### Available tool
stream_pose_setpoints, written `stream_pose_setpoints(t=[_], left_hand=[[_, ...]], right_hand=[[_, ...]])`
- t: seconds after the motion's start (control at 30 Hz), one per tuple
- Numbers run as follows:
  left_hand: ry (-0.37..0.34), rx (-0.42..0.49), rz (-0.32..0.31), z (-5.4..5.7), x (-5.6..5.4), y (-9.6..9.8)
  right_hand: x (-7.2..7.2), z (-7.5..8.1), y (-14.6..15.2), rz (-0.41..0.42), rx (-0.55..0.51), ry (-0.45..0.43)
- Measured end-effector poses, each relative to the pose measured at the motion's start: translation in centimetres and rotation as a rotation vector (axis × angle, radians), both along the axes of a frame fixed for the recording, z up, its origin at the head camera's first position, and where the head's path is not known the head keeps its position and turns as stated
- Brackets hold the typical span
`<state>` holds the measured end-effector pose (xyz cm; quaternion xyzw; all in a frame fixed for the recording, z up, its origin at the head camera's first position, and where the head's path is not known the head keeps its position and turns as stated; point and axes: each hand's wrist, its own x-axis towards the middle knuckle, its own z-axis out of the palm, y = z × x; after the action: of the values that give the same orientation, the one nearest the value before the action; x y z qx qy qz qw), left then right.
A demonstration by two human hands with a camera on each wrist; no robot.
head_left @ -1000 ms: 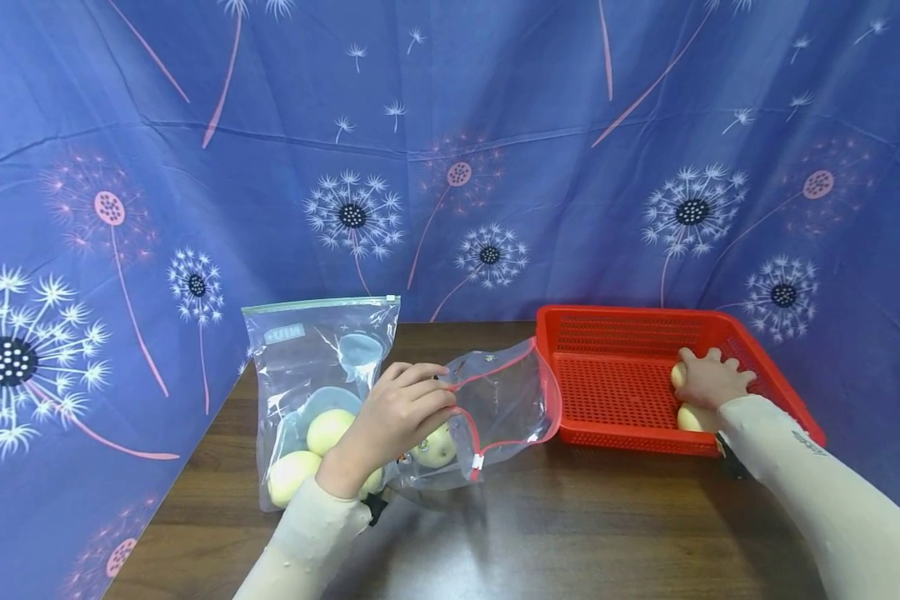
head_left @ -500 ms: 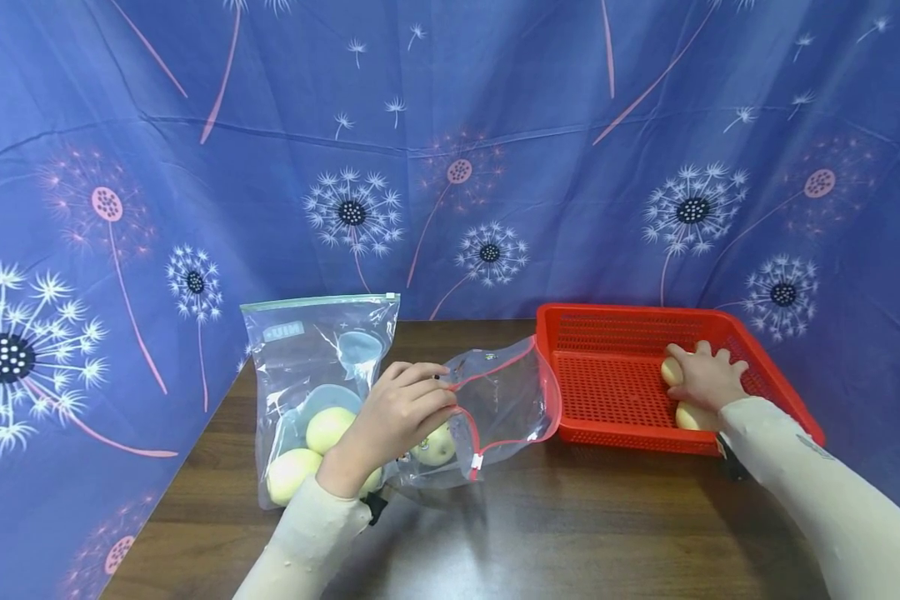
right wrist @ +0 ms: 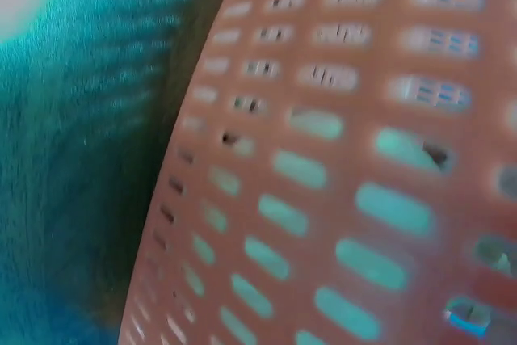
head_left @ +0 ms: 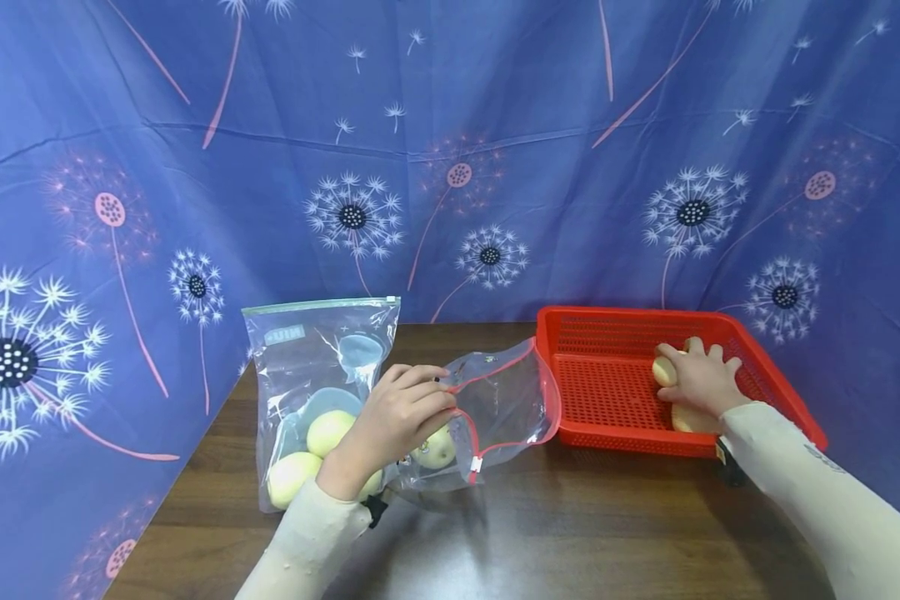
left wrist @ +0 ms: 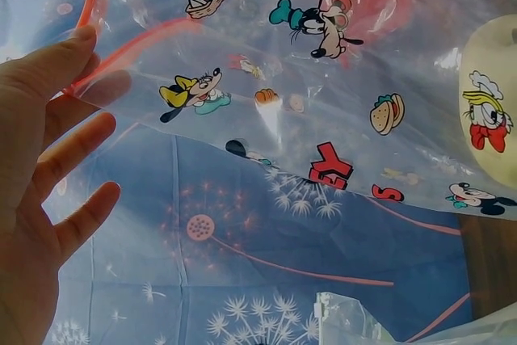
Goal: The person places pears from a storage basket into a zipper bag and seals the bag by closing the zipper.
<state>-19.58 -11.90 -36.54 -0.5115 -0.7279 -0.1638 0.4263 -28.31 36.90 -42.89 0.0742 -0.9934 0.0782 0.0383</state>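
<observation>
My left hand [head_left: 405, 408] pinches the rim of a clear zip bag [head_left: 506, 400] with a red zipper edge, which lies on its side with its mouth open toward the right. In the left wrist view, thumb and index finger meet at the red edge of this cartoon-printed bag [left wrist: 266, 54]. One pale round fruit [head_left: 435, 450] sits inside it. My right hand [head_left: 705, 379] reaches into a red basket [head_left: 592, 433], thumb and index finger around a pale yellow round fruit [head_left: 664, 372]. Another pale fruit [head_left: 692, 419] lies under that hand, partly hidden.
A second clear zip bag [head_left: 307, 342] with a green zipper stands at the left, holding several pale round fruits [head_left: 292, 479]. The basket's slotted wall [right wrist: 315, 216] fills the right wrist view. A patterned blue cloth [head_left: 450, 208] hangs behind the wooden table [head_left: 570, 533].
My right hand has shifted a little to the left inside the basket, and the upper fruit has moved left with it. The left hand and bag have stayed in place.
</observation>
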Motion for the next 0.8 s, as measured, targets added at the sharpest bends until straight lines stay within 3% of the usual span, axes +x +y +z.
stream_pose_setpoints(t=[0.63, 0.8], left_hand=[[-0.009, -0.007, -0.01, 0.0, 0.0, 0.2], [-0.005, -0.011, -0.005, 0.1, 0.1, 0.2]], right_hand=[[1.6, 2.4, -1.6, 0.008, -0.023, 0.141], [2.1, 3.1, -2.3, 0.028, -0.04, 0.222]])
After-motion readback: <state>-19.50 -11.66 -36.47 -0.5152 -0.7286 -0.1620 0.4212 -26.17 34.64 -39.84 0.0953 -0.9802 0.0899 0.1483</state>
